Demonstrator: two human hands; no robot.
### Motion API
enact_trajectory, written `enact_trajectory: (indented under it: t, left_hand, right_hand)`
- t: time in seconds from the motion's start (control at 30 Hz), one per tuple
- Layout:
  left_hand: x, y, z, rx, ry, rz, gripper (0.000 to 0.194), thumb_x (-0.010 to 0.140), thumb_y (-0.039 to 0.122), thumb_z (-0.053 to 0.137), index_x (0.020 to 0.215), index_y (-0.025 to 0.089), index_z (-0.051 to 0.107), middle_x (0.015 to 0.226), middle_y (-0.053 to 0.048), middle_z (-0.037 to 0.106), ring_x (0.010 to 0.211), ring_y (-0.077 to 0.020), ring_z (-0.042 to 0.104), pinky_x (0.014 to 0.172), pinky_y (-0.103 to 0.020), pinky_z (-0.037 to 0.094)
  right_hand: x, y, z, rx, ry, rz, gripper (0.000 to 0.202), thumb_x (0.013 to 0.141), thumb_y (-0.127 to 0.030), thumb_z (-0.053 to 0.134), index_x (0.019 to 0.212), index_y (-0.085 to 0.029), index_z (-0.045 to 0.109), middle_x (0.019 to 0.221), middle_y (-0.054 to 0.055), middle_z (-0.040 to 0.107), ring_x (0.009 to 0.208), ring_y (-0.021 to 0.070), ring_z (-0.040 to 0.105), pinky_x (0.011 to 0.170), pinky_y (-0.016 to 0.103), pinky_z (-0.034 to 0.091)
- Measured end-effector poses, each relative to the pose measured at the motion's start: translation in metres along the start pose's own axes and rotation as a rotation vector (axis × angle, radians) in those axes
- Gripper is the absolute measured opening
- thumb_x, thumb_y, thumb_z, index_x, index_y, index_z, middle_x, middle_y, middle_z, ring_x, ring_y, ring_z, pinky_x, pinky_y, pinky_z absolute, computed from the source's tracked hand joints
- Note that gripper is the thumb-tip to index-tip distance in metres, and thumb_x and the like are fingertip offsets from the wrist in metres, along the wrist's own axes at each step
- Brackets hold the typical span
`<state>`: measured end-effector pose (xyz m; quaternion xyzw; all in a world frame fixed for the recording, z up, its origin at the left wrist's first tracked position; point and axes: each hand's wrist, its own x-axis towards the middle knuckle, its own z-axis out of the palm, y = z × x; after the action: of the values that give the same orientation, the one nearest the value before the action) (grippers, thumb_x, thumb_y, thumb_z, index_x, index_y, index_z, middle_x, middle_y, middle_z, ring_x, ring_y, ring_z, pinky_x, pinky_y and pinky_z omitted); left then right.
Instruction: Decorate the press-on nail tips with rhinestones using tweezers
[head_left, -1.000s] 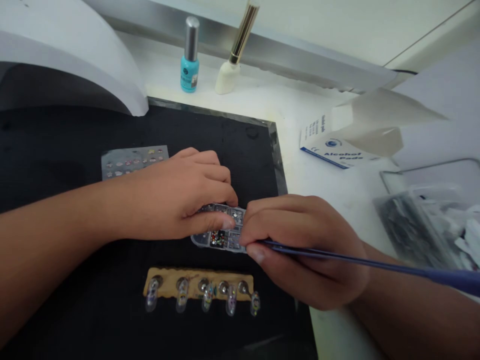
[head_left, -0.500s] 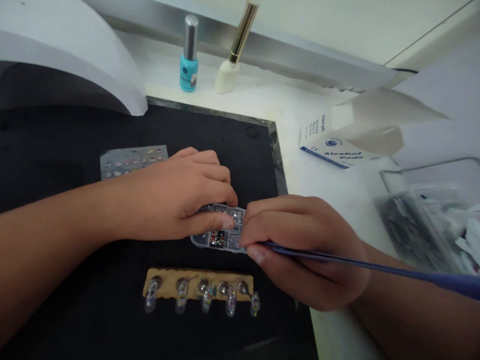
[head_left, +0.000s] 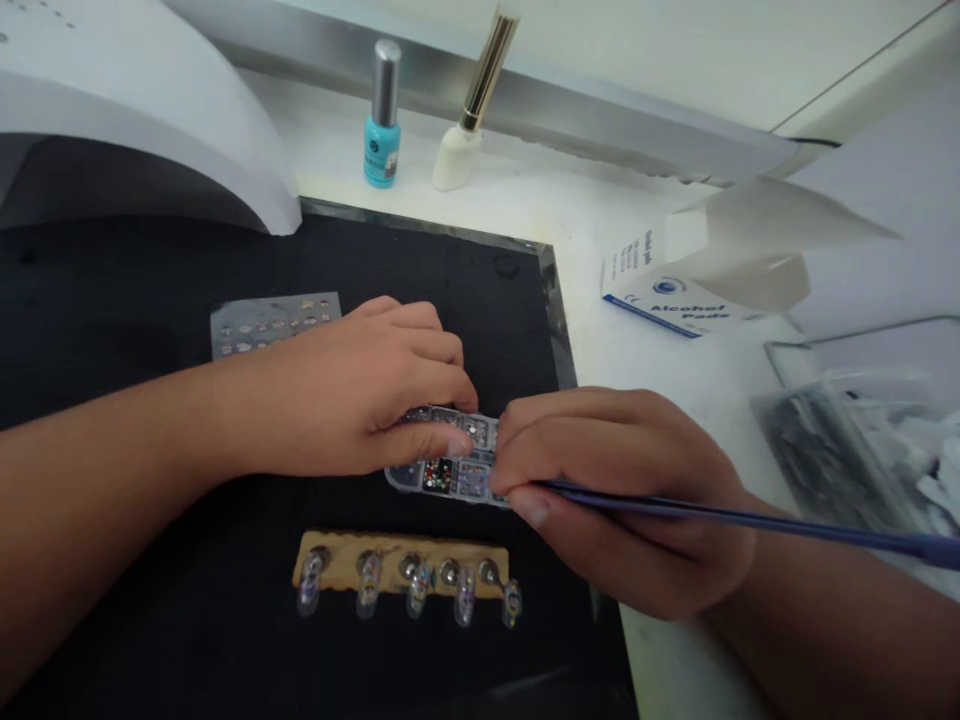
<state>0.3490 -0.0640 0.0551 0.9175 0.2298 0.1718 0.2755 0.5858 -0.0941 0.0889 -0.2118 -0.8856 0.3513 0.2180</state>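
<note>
A clear compartment case [head_left: 439, 478] with small rhinestones lies on the black mat. My left hand [head_left: 382, 390] grips its upper left part, thumb on top and fingers curled over the far edge. My right hand [head_left: 622, 490] pinches a thin blue tool [head_left: 712, 512] at the case's right end; the tool's tip is hidden by the fingers. Nearer to me, a tan strip [head_left: 386, 545] with round metal studs bears several clear decorated nail tips [head_left: 367, 588].
A sticker sheet [head_left: 277, 315] lies partly under my left forearm. A white arched device [head_left: 187, 110] stands at the far left, beside a turquoise bottle [head_left: 382, 150] and a cream bottle [head_left: 457, 158]. An Alcohol Pads box [head_left: 660, 290] and a clear container [head_left: 817, 450] are at right.
My right hand has shifted slightly right, uncovering a little more of the case. My left hand keeps its hold on the case. The whole view has moved slightly.
</note>
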Motion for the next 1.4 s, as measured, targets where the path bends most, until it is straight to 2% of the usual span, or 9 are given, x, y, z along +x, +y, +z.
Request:
enact_trajectory:
  t: [0.43,0.53,0.63,0.73,0.83,0.93,1.03,1.23,1.4]
  left_hand:
    - [-0.003,0.003,-0.004,-0.006,-0.02,-0.035,0.028,0.104,0.037,0.055,0.113,0.017,0.074,0.104,-0.007,0.073,0.103,-0.0243,0.059,0.094,-0.04,0.038]
    - [-0.005,0.004,-0.009,-0.024,0.048,-0.041,0.028,0.103,0.035,0.055,0.114,0.016,0.072,0.106,-0.008,0.074,0.103,-0.023,0.061,0.095,-0.038,0.043]
    - [-0.01,0.012,-0.02,-0.025,0.216,-0.074,0.027,0.103,0.033,0.053,0.111,0.016,0.072,0.106,-0.008,0.073,0.102,-0.0207,0.063,0.093,-0.035,0.048]
    - [-0.022,0.031,-0.033,0.005,0.351,-0.146,0.024,0.101,0.033,0.055,0.109,0.017,0.071,0.105,-0.007,0.071,0.1,-0.0197,0.064,0.092,-0.035,0.051]
    - [-0.043,0.055,-0.038,0.038,0.34,-0.212,0.022,0.1,0.035,0.057,0.11,0.02,0.071,0.104,-0.006,0.071,0.1,-0.0193,0.064,0.088,-0.032,0.052]
    - [-0.067,0.071,-0.029,0.049,0.367,-0.21,0.018,0.101,0.03,0.056,0.111,0.02,0.068,0.103,-0.006,0.07,0.097,-0.0186,0.064,0.087,-0.032,0.052]
    - [-0.084,0.07,-0.015,-0.012,0.433,-0.162,0.013,0.099,0.021,0.056,0.109,0.022,0.065,0.1,-0.005,0.067,0.094,-0.0182,0.063,0.083,-0.032,0.052]
    - [-0.08,0.058,-0.007,-0.026,0.3,-0.08,0.012,0.095,0.018,0.053,0.099,0.025,0.062,0.093,-0.005,0.065,0.087,-0.0198,0.061,0.08,-0.037,0.051]
    - [-0.08,0.052,-0.013,-0.014,0.292,-0.104,0.015,0.094,0.014,0.054,0.102,0.025,0.061,0.097,-0.004,0.064,0.091,-0.02,0.06,0.08,-0.035,0.049]
  right_hand:
    - [-0.003,-0.008,0.001,0.054,0.116,-0.069,0.018,0.095,-0.009,0.053,0.082,-0.018,0.059,0.073,0.001,0.063,0.069,0.0119,0.063,0.063,0.023,0.052]
    - [0.0,-0.011,0.003,0.086,0.159,-0.107,0.017,0.094,-0.009,0.054,0.081,-0.018,0.059,0.07,0.0,0.06,0.065,0.0111,0.059,0.06,0.024,0.049]
    - [0.002,-0.015,0.007,0.09,0.178,-0.16,0.016,0.092,-0.008,0.054,0.081,-0.018,0.059,0.068,-0.001,0.059,0.061,0.0099,0.056,0.056,0.023,0.046]
    - [0.004,-0.022,0.011,0.083,0.192,-0.232,0.016,0.092,-0.007,0.053,0.083,-0.018,0.059,0.069,-0.001,0.06,0.06,0.0094,0.056,0.055,0.022,0.046]
    - [0.003,-0.026,0.015,0.056,0.19,-0.294,0.016,0.093,-0.006,0.053,0.084,-0.018,0.06,0.071,0.001,0.065,0.065,0.0099,0.06,0.059,0.021,0.05]
    - [0.002,-0.026,0.02,0.014,0.16,-0.341,0.016,0.095,-0.007,0.052,0.086,-0.016,0.061,0.071,0.001,0.067,0.067,0.0101,0.061,0.063,0.021,0.052]
    - [0.002,-0.022,0.025,0.016,0.151,-0.363,0.015,0.097,-0.009,0.051,0.087,-0.015,0.062,0.072,0.001,0.065,0.067,0.0105,0.06,0.064,0.022,0.053]
    - [-0.001,-0.019,0.028,-0.003,0.138,-0.331,0.013,0.097,-0.008,0.053,0.092,-0.015,0.063,0.077,0.002,0.068,0.073,0.0117,0.064,0.072,0.025,0.056]
    - [-0.005,-0.018,0.025,0.018,0.134,-0.285,0.014,0.098,-0.007,0.052,0.093,-0.015,0.062,0.079,0.002,0.067,0.077,0.012,0.065,0.072,0.024,0.056]
